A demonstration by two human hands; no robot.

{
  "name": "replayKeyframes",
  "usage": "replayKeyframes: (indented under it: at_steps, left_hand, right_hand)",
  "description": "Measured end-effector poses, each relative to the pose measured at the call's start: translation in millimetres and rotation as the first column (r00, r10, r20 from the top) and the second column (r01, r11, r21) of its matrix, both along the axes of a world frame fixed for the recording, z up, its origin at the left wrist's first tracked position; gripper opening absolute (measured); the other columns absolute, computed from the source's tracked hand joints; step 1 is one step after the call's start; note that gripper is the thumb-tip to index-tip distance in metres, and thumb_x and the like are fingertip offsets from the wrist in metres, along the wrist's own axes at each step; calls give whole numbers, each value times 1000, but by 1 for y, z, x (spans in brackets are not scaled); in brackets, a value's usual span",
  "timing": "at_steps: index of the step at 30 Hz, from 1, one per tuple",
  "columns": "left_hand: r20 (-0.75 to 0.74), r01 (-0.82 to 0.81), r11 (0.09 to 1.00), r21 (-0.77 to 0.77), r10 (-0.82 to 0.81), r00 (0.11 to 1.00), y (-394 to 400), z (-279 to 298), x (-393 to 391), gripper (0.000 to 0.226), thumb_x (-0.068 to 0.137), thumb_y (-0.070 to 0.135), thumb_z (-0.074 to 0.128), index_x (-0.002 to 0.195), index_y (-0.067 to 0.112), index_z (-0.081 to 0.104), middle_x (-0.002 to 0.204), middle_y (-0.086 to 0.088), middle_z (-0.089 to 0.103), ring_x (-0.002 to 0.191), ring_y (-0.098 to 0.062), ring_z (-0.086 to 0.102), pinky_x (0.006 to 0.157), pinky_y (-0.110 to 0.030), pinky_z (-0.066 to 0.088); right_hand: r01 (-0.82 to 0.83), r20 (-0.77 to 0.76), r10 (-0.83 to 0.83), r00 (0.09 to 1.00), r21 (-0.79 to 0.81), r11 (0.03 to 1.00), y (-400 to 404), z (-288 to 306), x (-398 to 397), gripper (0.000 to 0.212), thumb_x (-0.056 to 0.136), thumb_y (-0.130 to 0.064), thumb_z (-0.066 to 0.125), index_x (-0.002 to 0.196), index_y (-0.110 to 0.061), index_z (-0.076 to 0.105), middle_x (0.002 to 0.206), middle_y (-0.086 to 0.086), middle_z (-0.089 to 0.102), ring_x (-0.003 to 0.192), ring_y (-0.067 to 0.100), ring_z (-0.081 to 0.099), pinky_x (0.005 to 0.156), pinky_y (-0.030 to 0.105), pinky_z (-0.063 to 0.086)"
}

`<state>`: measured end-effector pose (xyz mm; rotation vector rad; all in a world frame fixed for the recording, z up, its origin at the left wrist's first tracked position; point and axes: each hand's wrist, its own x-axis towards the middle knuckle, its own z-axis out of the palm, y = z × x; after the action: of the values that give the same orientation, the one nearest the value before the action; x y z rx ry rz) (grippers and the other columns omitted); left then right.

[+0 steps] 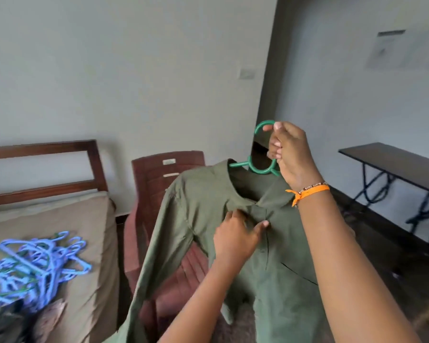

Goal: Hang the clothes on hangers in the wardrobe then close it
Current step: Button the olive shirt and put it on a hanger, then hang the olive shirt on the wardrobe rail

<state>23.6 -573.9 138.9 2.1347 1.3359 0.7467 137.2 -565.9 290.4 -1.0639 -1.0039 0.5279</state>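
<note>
Far to the left of both hands, a tangled heap of blue hangers [35, 263] lies on a bed [94, 243]. A brown plastic chair [159, 184] stands behind and left of the left hand [235, 237], which touches the olive shirt [203, 219] at its collar placket, fingers loosely bent. Up and to the right, the right hand [290, 154] grips the neck of a green hanger [260, 167] already inside the shirt's shoulders, holding the garment up. Beyond the right hand stands a dark side table [391, 159]. This shirt seems nearly hung. No wardrobe is visible, so carrying it there and closing up apparently remain.
</note>
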Motion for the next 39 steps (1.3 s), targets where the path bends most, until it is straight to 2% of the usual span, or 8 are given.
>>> replayKeyframes:
  at_steps: [3,13,19,23,26,29,33,39]
  left_hand:
    - [28,103,977,-186,-99,995,-20,-9,46,55,75,58,68,107,14,61,114,-7,65,110,-31,58,84,-35,47]
    - [-135,266,956,124,-249,959,-82,-36,108,14,89,28,58,96,18,65,101,-9,70,102,-33,59,79,-34,39]
    - [-186,327,945,8,-320,929,-109,-36,151,12,85,22,63,95,21,68,103,-1,70,104,-26,61,88,-32,41]
    - [127,307,950,55,-312,942,-133,-12,174,17,82,3,56,86,15,67,97,-5,69,93,-24,64,82,-27,45]
    - [437,397,902,173,-431,790,-174,39,194,20,87,-2,53,85,13,66,86,5,66,74,-1,58,68,-13,38]
    - [641,716,697,25,-561,524,-221,74,235,24,96,1,45,103,10,66,80,4,62,61,2,57,69,-15,48]
    - [706,868,438,-233,-538,461,-273,83,296,28,98,7,46,125,4,55,86,-2,58,66,-7,56,64,-14,49]
    - [562,908,414,-64,-737,376,-318,74,395,19,85,8,67,68,16,63,64,5,52,58,-7,45,62,-21,39]
  right_hand:
    - [65,-58,-63,996,27,998,-38,5,30,31,102,-13,34,80,-8,55,43,-15,30,37,0,22,40,14,20]
    - [285,-29,-284,958,136,949,-157,14,142,31,102,-12,34,80,-9,56,47,-14,29,39,2,22,41,16,22]
    - [343,12,-348,937,145,928,-216,11,178,29,102,-13,34,83,-10,56,46,-14,32,40,3,24,42,17,23]
    - [381,124,-392,912,103,919,-259,11,205,28,102,-12,35,84,-11,57,49,-8,41,43,8,37,46,19,33]
    - [386,106,-392,914,70,920,-286,0,221,27,101,-11,37,84,-11,57,52,-6,58,53,10,55,60,22,49]
    - [417,82,-417,905,14,909,-311,-21,238,26,100,-13,38,82,-12,56,67,-5,70,83,13,65,86,32,47]
    - [520,102,-514,851,-44,853,-351,-43,263,30,98,-11,40,80,-7,64,78,-3,73,95,13,64,85,29,44]
    - [658,93,-652,753,-126,742,-421,-61,322,23,96,-6,45,101,6,63,94,16,70,81,15,70,71,21,54]
